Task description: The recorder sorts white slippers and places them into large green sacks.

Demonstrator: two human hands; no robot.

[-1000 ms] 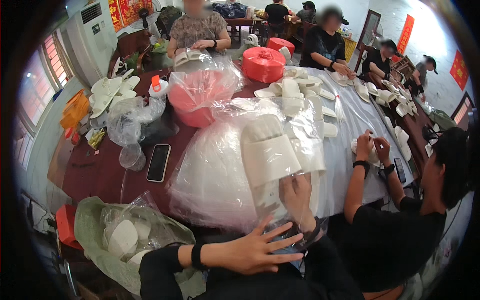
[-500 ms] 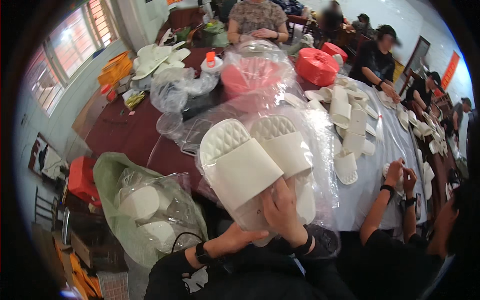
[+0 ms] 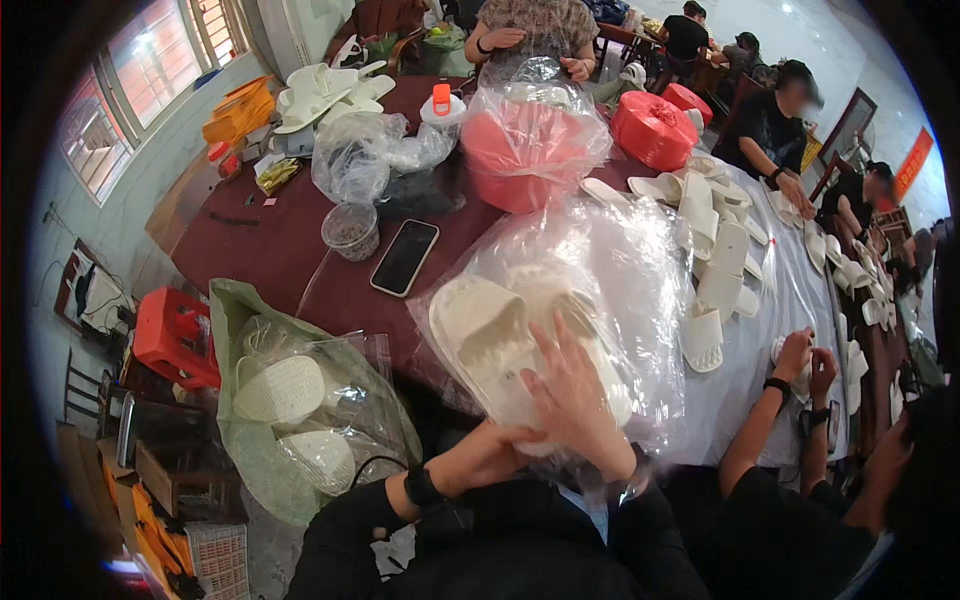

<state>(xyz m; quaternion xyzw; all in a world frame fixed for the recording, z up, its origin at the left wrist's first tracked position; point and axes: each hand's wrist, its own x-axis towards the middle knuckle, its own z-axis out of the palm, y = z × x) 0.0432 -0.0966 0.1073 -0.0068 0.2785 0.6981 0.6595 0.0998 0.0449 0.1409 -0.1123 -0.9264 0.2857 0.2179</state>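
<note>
A pair of white slippers (image 3: 480, 325) with quilted footbeds is at the table's near edge, within or under a clear plastic bag (image 3: 640, 260). My left hand (image 3: 490, 460) grips the slippers at their near end, thumb on top and the other fingers hidden below. Spread and flat, my right hand (image 3: 575, 400) lies on the right-hand slipper, its fingers pointing away from me. Clear film bunches around my right wrist; whether that hand is inside the bag I cannot tell.
A phone (image 3: 404, 258) and a small clear tub (image 3: 351, 232) lie ahead. Loose white slippers (image 3: 718, 270) pile up at right, where a co-worker's hands (image 3: 808, 355) work close by. A green sack (image 3: 235, 420) of bagged slippers stands at left. Red twine rolls (image 3: 655, 130) sit farther back.
The slippers have dropped and tilted flatter, with film now over them. My right fingers have spread out. The plastic has shifted off the phone. Across the table, a person's hands have come apart.
</note>
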